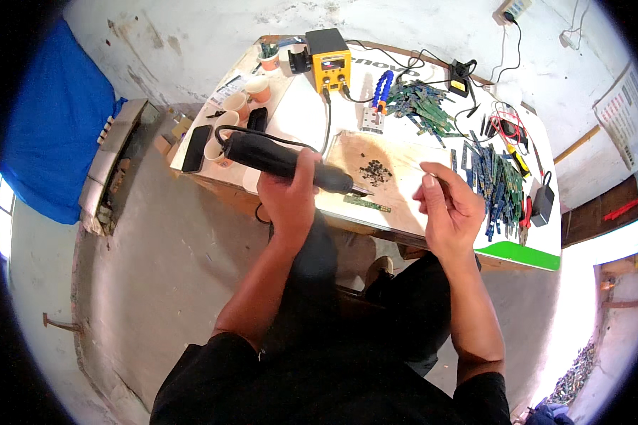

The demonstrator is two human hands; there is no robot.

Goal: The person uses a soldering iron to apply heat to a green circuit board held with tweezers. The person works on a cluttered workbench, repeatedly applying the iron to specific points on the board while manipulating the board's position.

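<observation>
My left hand [288, 195] is wrapped round a black hot air gun [262, 155], its metal nozzle pointing right and down. Just below the nozzle lies a narrow green circuit board strip [367, 205], near the front edge of a tan work board [344, 147]. A loose heap of small black chips [376, 172] sits behind the strip. To the right, my right hand [452, 205] is raised with thumb and fingertips pinched together; whatever is between them is too faint to make out.
Behind stands a yellow and black rework station [331, 67], cabled to the table. Paper cups [257, 89] and a black phone [196, 149] are at left. Circuit board strips are piled at the back [422, 106] and right [500, 184], with red-handled pliers [525, 212] nearby.
</observation>
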